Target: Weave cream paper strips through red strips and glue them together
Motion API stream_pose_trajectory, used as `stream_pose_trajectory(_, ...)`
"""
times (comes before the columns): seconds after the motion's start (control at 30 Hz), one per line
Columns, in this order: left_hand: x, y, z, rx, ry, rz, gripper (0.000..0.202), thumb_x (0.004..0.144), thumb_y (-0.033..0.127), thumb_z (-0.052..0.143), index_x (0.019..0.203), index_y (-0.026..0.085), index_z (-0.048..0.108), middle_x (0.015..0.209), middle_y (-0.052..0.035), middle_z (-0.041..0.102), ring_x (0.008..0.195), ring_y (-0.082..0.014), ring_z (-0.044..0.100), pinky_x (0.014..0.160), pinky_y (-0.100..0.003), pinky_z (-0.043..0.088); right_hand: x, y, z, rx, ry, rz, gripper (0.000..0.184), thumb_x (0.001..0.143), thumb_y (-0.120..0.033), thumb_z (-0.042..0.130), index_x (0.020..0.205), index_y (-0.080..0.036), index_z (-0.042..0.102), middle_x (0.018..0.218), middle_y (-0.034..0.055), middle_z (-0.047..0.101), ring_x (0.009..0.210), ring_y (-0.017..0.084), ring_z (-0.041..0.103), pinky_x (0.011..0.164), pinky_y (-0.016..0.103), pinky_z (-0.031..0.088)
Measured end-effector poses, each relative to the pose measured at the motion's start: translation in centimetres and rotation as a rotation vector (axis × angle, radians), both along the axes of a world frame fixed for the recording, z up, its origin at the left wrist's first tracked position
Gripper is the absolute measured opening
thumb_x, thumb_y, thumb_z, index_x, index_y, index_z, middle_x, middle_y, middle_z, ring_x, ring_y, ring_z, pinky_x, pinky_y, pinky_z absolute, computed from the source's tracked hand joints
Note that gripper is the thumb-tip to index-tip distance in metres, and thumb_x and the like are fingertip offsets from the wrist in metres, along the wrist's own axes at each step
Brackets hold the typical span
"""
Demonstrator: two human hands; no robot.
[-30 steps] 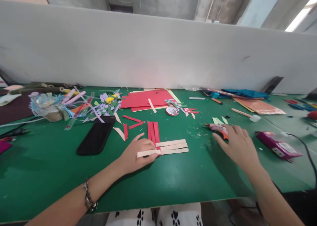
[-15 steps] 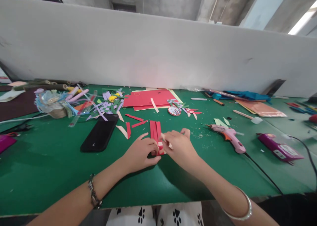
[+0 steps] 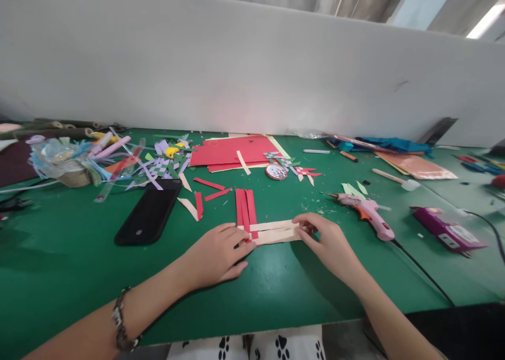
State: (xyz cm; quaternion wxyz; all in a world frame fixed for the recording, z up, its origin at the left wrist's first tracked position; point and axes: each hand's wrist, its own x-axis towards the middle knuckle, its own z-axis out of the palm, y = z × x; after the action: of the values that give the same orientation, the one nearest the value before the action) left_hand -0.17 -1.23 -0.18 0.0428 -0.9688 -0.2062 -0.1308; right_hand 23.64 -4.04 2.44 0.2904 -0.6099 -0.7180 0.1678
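The red strips [image 3: 245, 207] are laid pointing away from the person on the green tabletop [image 3: 260, 302]; at their near end they are crossed by cream strips [image 3: 276, 232], extended to the right. The left hand [image 3: 219, 255] is placed palm-down at the red strips' near end, fingers slightly bent, thumb held apart, fingertips rested on the crossing. The right hand [image 3: 329, 239] is positioned right of the red strips, forearm angled inward, thumb and fingers clamped on the cream strips' outer ends. A glue gun [image 3: 371, 215] is noted well right of the red strips.
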Motion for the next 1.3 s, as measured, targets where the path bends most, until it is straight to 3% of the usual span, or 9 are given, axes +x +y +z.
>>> stream_pose_trajectory(0.57,0.0,0.1,-0.5,-0.022,-0.048,-0.014,0.030,0.084,0.029,0.040,0.105,0.015,0.055,0.096,-0.0073,0.063,0.085,-0.0195,0.058,0.085,-0.036,0.041,0.9,-0.5,-1.5,-0.002,-0.028,-0.052,0.012,0.078,-0.025,0.044,0.076,-0.021,0.055,0.062,-0.0013,0.055,0.053,0.011,0.049,0.051,0.022,0.041)
stream_pose_trajectory(0.97,-0.1,0.1,-0.5,-0.017,-0.046,-0.008,0.029,0.083,0.030,0.042,0.106,0.016,0.055,0.097,-0.0070,0.063,0.086,-0.0193,0.058,0.087,-0.036,0.039,0.7,-0.5,-2.1,0.105,-0.156,-0.017,0.013,0.079,-0.020,0.040,0.073,-0.021,0.052,0.062,-0.0008,0.054,0.051,0.011,0.049,0.048,0.022,0.041)
stream_pose_trajectory(1.13,0.0,0.1,-0.5,-0.005,-0.046,-0.005,0.030,0.084,0.030,0.040,0.105,0.016,0.055,0.096,-0.0069,0.063,0.086,-0.0190,0.059,0.086,-0.035,0.040,1.0,-0.4,-2.8,0.177,-0.247,-0.009,0.019,0.082,-0.019,0.035,0.074,-0.021,0.053,0.068,0.0019,0.059,0.059,0.013,0.055,0.053,0.024,0.043)
stream_pose_trajectory(1.3,0.0,0.1,-0.5,0.017,-0.052,-0.008,0.031,0.085,0.029,0.036,0.104,0.016,0.057,0.094,-0.0065,0.064,0.084,-0.0188,0.059,0.085,-0.035,0.041,1.4,-0.7,-2.5,0.293,-0.372,-0.070,0.021,0.084,-0.021,0.035,0.076,-0.021,0.054,0.067,0.0022,0.059,0.058,0.014,0.055,0.053,0.024,0.042)
